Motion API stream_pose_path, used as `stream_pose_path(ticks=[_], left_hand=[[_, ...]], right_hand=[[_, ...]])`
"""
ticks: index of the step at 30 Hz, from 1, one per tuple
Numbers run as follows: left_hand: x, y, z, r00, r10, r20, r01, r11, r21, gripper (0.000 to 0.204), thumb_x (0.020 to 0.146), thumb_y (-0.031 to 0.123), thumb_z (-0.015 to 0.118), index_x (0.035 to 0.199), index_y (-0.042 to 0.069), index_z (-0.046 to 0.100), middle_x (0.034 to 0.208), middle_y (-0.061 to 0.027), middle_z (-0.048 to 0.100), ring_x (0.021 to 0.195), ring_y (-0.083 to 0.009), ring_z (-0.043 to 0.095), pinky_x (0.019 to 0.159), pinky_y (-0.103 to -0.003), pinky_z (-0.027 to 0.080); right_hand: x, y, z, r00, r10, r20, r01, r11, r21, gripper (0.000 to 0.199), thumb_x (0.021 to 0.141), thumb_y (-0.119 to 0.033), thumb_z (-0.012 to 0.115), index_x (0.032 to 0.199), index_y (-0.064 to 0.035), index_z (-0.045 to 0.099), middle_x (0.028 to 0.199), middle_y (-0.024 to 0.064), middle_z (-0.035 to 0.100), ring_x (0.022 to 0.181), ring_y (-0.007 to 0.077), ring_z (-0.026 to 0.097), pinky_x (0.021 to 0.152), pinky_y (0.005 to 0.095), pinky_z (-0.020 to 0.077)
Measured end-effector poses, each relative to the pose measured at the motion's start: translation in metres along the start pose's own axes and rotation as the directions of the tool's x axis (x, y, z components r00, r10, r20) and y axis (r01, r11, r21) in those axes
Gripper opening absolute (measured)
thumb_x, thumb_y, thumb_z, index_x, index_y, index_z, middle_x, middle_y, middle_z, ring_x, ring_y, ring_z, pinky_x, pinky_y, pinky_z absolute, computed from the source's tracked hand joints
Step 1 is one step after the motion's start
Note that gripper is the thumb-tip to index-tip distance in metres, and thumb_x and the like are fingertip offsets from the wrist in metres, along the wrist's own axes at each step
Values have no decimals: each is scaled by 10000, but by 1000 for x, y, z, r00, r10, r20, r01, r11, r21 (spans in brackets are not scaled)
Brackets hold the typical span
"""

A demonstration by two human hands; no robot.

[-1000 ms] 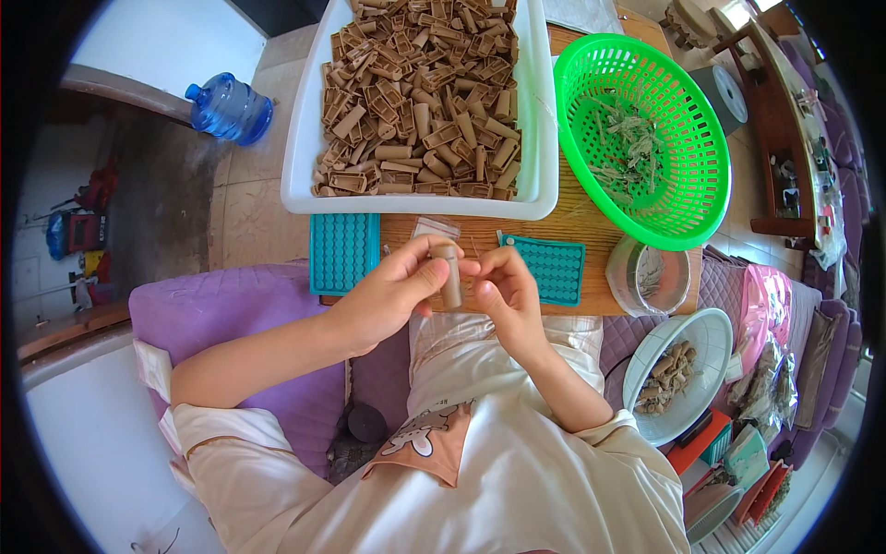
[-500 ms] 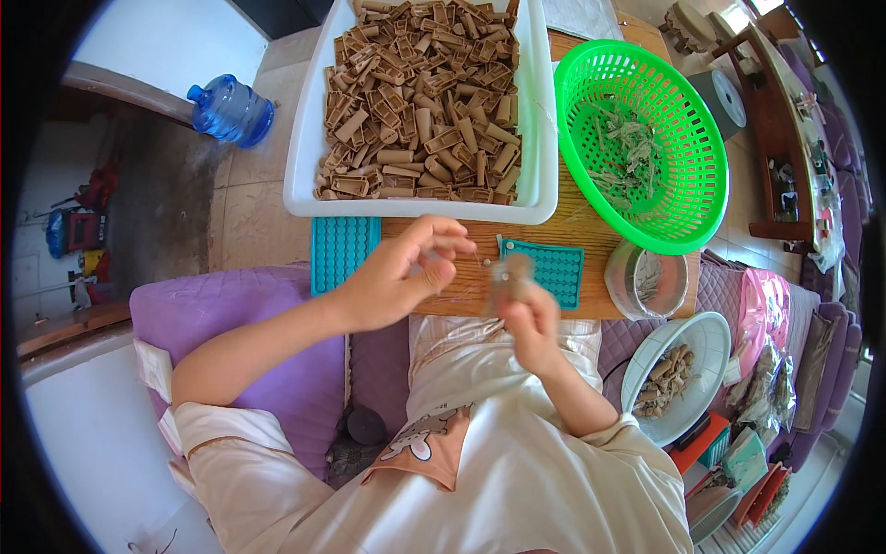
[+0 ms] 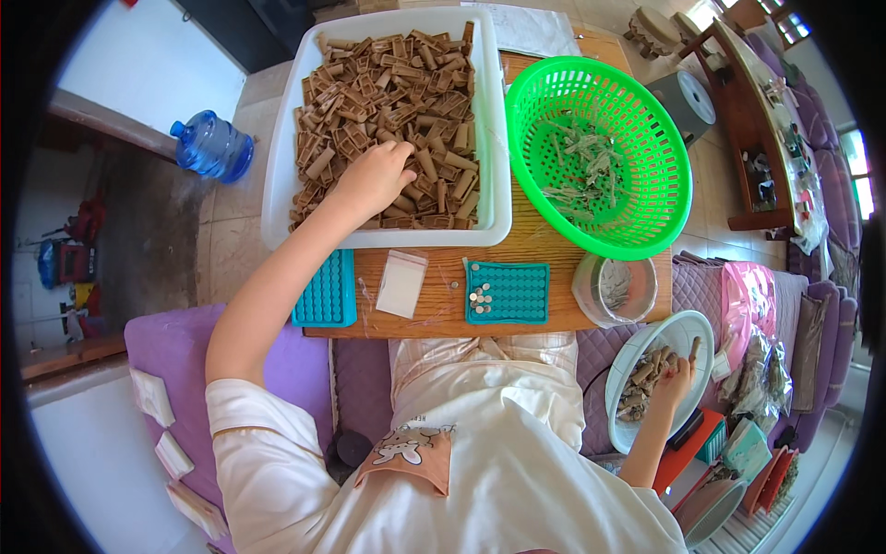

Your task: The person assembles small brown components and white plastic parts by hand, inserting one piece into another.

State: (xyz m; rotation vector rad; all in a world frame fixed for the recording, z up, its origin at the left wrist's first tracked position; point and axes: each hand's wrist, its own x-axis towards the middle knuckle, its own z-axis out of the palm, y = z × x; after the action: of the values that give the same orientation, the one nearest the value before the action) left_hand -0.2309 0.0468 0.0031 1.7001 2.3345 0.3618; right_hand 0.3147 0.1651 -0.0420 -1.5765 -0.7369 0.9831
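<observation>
Head view: left hand (image 3: 374, 177) rests palm-down on the brown cardboard pieces (image 3: 397, 102) in the white tray (image 3: 279, 185) at 12 o'clock on the table (image 3: 544, 247), fingers curled; grasp cannot be determined. Right hand (image 3: 674, 379), at 4 o'clock, pinches one brown piece (image 3: 694, 349) above the white bowl (image 3: 688, 325). Green basket (image 3: 646, 231) stands at 1 o'clock.
</observation>
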Motion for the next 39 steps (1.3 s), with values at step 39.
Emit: stream_pose_path(ticks=[39], left_hand=[[-95, 61, -47, 972, 215, -91, -233, 890, -392, 202, 713, -26, 448, 905, 33, 426, 793, -133, 547, 666, -311, 559, 578, -391, 452]], right_hand=[[-4, -73, 269, 455, -328, 828, -149, 888, 434, 219, 859, -53, 484, 1076, -28, 493, 1013, 60, 537, 981, 158, 516, 856, 299, 425]])
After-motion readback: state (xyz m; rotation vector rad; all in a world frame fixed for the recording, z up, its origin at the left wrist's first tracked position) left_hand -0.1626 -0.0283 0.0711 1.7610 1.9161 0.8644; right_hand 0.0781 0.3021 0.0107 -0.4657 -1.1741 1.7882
